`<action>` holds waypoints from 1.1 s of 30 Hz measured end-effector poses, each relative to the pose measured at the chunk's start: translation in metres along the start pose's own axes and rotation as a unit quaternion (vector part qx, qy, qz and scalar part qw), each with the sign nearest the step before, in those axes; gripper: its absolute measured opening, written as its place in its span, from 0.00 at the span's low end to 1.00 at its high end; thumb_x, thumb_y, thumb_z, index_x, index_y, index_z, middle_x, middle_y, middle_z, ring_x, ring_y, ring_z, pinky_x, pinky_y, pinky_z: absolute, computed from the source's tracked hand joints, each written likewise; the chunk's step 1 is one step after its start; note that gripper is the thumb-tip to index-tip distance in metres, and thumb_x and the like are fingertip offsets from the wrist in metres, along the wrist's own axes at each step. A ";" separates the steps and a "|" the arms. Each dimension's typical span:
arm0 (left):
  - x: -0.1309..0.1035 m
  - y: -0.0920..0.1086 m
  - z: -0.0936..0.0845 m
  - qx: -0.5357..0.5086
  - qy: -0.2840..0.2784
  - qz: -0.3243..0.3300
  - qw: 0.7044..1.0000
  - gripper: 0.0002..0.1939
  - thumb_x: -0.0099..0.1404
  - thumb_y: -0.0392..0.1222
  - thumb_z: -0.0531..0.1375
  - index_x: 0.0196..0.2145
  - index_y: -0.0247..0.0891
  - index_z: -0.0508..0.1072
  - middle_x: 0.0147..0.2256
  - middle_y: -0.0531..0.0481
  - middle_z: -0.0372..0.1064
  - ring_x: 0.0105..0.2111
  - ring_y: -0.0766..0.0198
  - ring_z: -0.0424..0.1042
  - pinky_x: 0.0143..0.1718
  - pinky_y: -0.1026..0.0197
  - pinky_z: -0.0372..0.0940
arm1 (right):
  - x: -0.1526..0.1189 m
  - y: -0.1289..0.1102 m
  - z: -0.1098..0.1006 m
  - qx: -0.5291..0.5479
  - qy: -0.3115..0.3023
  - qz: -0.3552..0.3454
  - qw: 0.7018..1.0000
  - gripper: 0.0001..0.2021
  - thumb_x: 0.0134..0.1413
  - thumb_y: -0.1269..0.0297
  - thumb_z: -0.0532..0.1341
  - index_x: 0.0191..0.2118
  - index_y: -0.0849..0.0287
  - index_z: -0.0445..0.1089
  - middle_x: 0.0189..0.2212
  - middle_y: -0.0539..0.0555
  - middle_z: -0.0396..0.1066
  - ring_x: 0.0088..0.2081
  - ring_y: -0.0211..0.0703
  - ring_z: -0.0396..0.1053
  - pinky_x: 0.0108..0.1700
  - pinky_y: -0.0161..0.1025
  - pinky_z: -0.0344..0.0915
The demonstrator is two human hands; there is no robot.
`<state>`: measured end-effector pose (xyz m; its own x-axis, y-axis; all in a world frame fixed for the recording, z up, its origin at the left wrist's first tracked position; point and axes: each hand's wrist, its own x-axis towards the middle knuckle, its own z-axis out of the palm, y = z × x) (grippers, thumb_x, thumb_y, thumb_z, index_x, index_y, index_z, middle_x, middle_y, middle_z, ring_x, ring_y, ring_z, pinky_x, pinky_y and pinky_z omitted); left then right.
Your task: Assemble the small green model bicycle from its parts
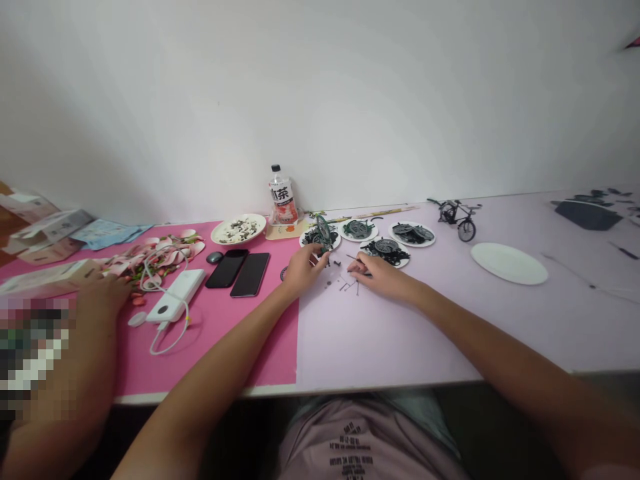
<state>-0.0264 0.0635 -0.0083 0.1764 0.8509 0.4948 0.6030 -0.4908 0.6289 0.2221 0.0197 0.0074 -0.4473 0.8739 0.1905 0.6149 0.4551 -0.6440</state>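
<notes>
My left hand (304, 270) is closed, its thumb and fingers pinching a dark green model bicycle part with a spoked wheel (324, 231) that stands upright above the fingertips. Just to the right, my right hand (375, 273) is closed round a thin dark tool (352, 257); its kind is too small to tell. Between and below the hands, several tiny screws or pins (345, 287) lie on the pale table. Small plates of dark bicycle parts stand behind the hands, among them a plate of wheels (413, 233). An assembled model bicycle (459, 219) stands farther right.
A bottle (283, 197) stands by the wall. Left are two phones (251, 275), a white power bank with cable (177, 297), petal-like pieces (165, 259) and another person's hand (103, 293). An oval white plate (509, 264) and dark tray (586, 216) lie right.
</notes>
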 end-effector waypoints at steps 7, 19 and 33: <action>0.000 0.001 0.001 0.020 0.005 0.001 1.000 0.18 0.68 0.56 0.61 0.46 0.40 0.78 0.36 0.46 0.79 0.29 0.61 0.74 0.33 0.60 0.68 | 0.007 0.003 -0.011 0.030 0.098 0.024 0.994 0.17 0.63 0.53 0.60 0.31 0.52 0.51 0.34 0.54 0.77 0.37 0.48 0.75 0.40 0.42 0.67; -0.001 0.005 -0.002 -0.001 0.000 -0.010 1.000 0.18 0.67 0.55 0.62 0.46 0.39 0.77 0.34 0.46 0.78 0.28 0.61 0.74 0.32 0.60 0.68 | 0.006 0.014 -0.024 -0.028 0.009 0.019 0.999 0.15 0.57 0.54 0.64 0.32 0.53 0.56 0.47 0.57 0.77 0.47 0.51 0.74 0.45 0.43 0.66; -0.001 0.003 0.000 0.023 -0.007 0.002 1.000 0.18 0.69 0.55 0.61 0.47 0.40 0.77 0.37 0.45 0.79 0.30 0.61 0.75 0.34 0.59 0.68 | -0.002 0.014 -0.029 -0.028 -0.110 0.070 0.991 0.15 0.52 0.58 0.68 0.34 0.52 0.59 0.34 0.52 0.75 0.32 0.47 0.73 0.30 0.40 0.65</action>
<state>-0.0246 0.0609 -0.0069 0.1902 0.8518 0.4881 0.6377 -0.4853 0.5983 0.2507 0.0289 0.0196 -0.4816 0.8738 -0.0672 0.7129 0.3460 -0.6099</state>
